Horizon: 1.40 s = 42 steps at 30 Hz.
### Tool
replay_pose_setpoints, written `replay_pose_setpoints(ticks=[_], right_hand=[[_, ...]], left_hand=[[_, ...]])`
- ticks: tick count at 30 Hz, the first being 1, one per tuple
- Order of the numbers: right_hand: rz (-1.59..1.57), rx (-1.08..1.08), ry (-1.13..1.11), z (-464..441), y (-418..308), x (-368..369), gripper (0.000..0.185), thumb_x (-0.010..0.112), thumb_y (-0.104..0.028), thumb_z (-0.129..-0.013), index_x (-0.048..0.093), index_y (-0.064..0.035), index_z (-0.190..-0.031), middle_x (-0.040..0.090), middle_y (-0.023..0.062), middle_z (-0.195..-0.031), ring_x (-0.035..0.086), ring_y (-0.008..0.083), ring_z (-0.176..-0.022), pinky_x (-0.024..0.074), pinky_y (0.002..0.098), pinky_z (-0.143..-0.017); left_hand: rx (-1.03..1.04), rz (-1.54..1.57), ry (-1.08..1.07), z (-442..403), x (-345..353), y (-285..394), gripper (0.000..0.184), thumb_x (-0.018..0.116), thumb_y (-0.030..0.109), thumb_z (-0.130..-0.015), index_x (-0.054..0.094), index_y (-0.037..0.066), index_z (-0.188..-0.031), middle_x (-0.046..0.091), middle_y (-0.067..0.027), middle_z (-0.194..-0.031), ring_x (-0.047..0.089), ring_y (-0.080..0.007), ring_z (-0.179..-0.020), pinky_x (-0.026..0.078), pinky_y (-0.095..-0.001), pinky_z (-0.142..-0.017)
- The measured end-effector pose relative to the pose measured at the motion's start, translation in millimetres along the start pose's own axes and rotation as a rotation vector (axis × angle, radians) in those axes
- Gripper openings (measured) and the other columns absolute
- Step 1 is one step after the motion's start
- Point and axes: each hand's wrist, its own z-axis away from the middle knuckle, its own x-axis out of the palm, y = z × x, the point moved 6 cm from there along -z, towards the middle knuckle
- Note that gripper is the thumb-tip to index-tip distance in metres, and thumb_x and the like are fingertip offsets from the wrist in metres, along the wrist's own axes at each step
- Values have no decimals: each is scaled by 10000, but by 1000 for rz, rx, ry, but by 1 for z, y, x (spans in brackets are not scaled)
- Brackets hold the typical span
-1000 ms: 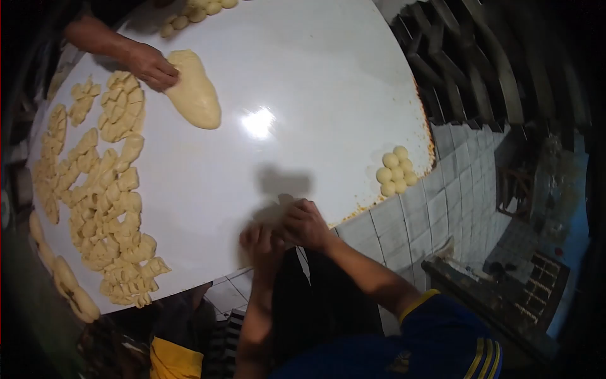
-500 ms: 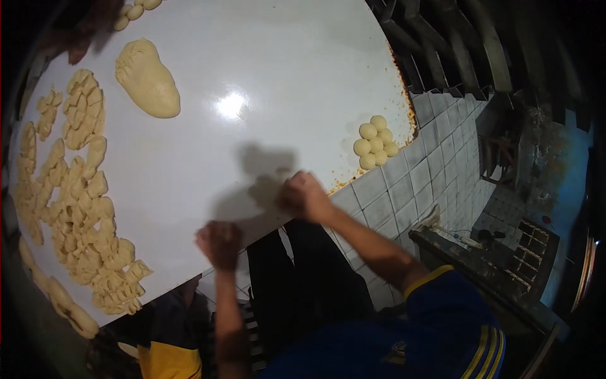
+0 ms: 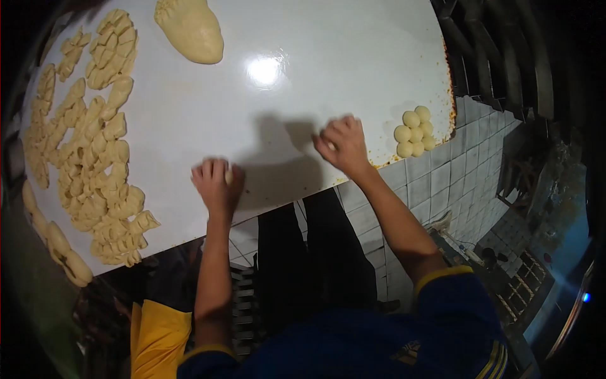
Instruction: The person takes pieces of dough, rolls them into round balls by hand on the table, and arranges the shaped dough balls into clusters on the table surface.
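Flanking both hands (image 3: 218,183) (image 3: 341,144) lie cut dough (image 3: 95,164) and, apparently, dough balls (image 3: 416,134).

On the glossy white desk (image 3: 183,120) lies an oblong pale-yellow dough slab (image 3: 194,33). Left of the slab, level and in front, spread lumpy pale-yellow dough pieces (image 3: 115,153); to its front right sit round pale-yellow dough balls (image 3: 416,134).

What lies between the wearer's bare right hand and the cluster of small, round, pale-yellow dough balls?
Between the right hand and the dough balls, the head view shows only white tabletop, with orange-brown specks near its edge.
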Motion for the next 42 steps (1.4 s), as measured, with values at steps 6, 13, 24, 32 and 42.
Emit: replay_pose_setpoints(ticks=[6,13,24,32,42], right_hand=[[-236,16,30,12,-82,36,183,905,-220,-860,737,-151,-885,716,49,-989,645,322,-935,508,470,-854],[28,38,96,-15,3,5,275,906,-145,-866,633,-145,-831,678,20,-890,591,324,-866,454,482,-813],[-1,110,8,21,9,-5,200,885,-142,-873,691,-146,-826,664,19,-874,611,312,-915,457,489,-825],[-232,83,19,42,-54,28,217,919,-158,-828,702,-166,-824,671,45,-950,604,331,-904,466,499,-792],[-96,145,87,7,-65,35,230,905,-173,-860,681,-135,-827,658,42,-894,617,329,-905,470,480,-835]], left_hand=[[140,165,285,10,10,78,139,782,168,-896,677,126,-978,658,-108,-1025,596,-389,-1033,457,-547,-932],[49,110,85,-25,-3,10,241,876,200,-842,719,152,-1019,672,-83,-1019,607,-370,-1053,470,-539,-934],[86,17,-33,7,-5,6,203,857,210,-851,697,125,-943,664,-74,-996,600,-368,-1025,466,-534,-951],[145,286,128,35,9,68,222,867,168,-820,665,135,-905,635,-61,-955,608,-349,-975,446,-507,-892],[93,230,154,-28,-1,75,190,832,168,-855,660,136,-927,636,-70,-999,591,-367,-954,452,-527,-923]])
